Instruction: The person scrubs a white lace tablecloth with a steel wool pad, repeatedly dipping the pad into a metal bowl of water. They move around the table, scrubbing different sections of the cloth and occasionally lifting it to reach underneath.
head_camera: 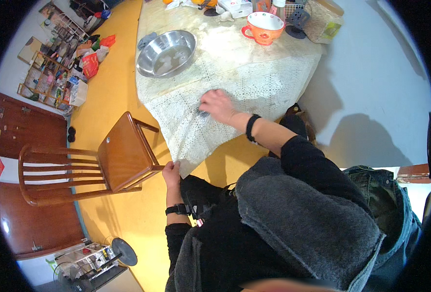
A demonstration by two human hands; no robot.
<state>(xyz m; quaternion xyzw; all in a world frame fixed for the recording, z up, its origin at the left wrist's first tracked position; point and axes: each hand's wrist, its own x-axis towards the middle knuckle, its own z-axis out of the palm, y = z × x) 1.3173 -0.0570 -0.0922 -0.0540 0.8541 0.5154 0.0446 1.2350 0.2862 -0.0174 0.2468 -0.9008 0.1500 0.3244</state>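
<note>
A pale lace-patterned tablecloth (255,84) covers the table and hangs over its near edge. My left hand (171,175) pinches the cloth's lower hanging corner and pulls it out towards me. On the hanging part, my right hand (218,105) presses a small dark grey item (203,112), perhaps a rag, mostly hidden under the fingers. That hand looks slightly blurred. A steel basin (148,60) of cloudy water with suds stands on the table's left side. Behind it lies a crumpled grey cloth (147,40).
An orange flowered cup (265,31) stands towards the table's right, near a large plastic jar (319,22) and a white box (235,7). A wooden chair (124,157) stands left of my left hand. Lower left is a fan (124,252). A wall (376,73) borders the right.
</note>
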